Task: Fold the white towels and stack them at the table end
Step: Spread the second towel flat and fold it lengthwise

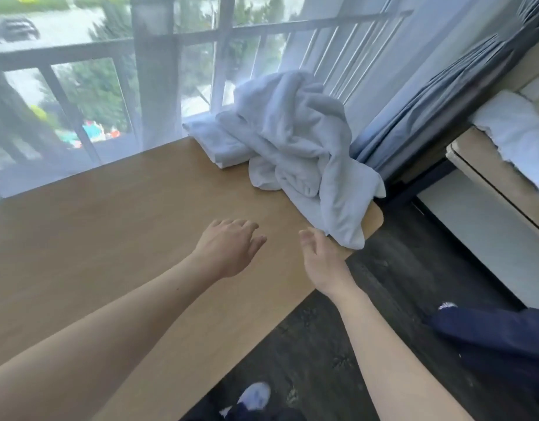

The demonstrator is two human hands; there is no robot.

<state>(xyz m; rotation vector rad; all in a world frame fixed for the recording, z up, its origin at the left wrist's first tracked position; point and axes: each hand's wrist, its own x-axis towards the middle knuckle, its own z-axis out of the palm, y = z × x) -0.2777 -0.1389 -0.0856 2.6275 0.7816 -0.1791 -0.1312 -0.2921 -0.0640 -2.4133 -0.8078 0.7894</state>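
Towels [301,147] are lying in a crumpled white heap at the far right corner of the table [125,214], right up against the window [110,71] and the blue curtain [414,110]. One loose tail of the heap is trailing toward the person along the right edge, and its tip is hanging just over the rounded table corner. Beside the heap, on its left and partly tucked under it, a folded towel [213,144] is sitting flat on the wood, close to the glass.

Both bare arms are stretching out over the table toward the heap. The left hand [228,247] is hovering palm down above the bare wood, fingers spread and slightly curled, gripping nothing and well short of the cloth. The right hand [320,256] is reaching at the table's right edge, thumb up and fingers loosely apart; its fingertips are just beside the hanging tip of the towel tail, perhaps brushing it, though the blur there is making contact hard to judge. It is not closing on anything that I can see.

The rest of the tabletop is showing plain wood. Off to the right, a bed [511,138] with white bedding is standing across the dark floor [338,344]. Below the table edge a white shoe [256,396] is showing on the floor.
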